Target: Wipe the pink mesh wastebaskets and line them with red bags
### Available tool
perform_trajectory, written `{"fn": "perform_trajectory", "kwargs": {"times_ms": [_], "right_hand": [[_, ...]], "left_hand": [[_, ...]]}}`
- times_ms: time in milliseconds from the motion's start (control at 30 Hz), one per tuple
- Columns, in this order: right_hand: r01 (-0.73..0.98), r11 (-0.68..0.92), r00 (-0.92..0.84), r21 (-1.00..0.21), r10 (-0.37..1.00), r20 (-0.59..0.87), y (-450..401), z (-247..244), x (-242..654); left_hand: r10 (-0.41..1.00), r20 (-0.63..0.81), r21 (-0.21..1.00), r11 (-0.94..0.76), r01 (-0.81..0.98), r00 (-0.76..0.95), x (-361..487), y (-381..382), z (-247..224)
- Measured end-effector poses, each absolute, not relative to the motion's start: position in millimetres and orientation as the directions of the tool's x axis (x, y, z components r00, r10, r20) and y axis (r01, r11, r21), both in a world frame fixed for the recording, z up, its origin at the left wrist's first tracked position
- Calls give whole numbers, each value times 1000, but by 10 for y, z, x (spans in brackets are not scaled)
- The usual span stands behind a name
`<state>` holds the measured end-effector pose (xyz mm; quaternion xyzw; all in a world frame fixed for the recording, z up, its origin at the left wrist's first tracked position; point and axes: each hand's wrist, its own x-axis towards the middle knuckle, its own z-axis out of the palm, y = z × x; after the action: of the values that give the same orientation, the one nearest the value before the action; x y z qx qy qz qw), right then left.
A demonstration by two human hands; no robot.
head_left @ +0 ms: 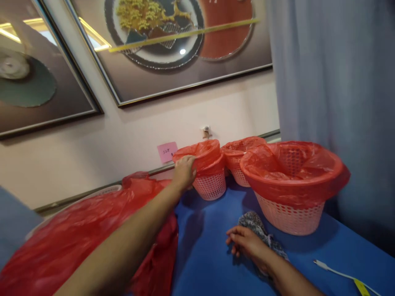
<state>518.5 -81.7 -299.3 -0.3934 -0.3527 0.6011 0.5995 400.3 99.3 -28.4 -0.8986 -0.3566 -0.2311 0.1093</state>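
My left hand [184,172] reaches to the left rim of a small pink basket [211,187] lined with a red bag, its fingers closed over the edge. Low over the blue table, my right hand [246,243] has its fingers loosely curled, and nothing shows between them. Beside and partly under that hand lies a crumpled grey patterned cloth [253,222]. A larger pink basket [291,216] with a red liner stands to the right. Behind, between the two, is another red-lined basket [240,176].
A big red plastic bag [101,230] covers the left side, over a white rim [106,190]. A white cable [336,271] with a yellow tag lies at the right. The wall holds framed pictures and a pink note [167,152]; a curtain [336,82] hangs right.
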Motion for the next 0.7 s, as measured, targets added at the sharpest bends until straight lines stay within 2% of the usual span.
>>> {"fn": "perform_trajectory", "kwargs": {"times_ms": [67, 167, 267, 367, 533, 700], "right_hand": [[-427, -46, 25, -903, 998, -63, -882, -2987, 5219], [-391, -76, 15, -917, 996, -89, -978, -2982, 5254], [-342, -108, 10, -934, 993, -118, -1076, -2968, 5267], [-259, -135, 22, -956, 989, -146, -1159, -2978, 5277], [-99, -140, 62, -985, 987, -146, -1197, -3132, 5316], [-14, -158, 77, -987, 984, -158, -1159, -3289, 5318]], "left_hand": [[578, 454, 18, -767, 642, 678, 3806, 586, -696], [583, 305, 111, -807, 580, 753, 3415, -132, -1450], [637, 166, 221, -768, 601, 753, 3005, -713, -2119], [704, 104, 303, -695, 652, 702, 2635, -1007, -2526], [761, 154, 382, -634, 673, 630, 2227, -1176, -2784], [780, 340, 372, -624, 687, 525, 2016, -1228, -2781]]}}
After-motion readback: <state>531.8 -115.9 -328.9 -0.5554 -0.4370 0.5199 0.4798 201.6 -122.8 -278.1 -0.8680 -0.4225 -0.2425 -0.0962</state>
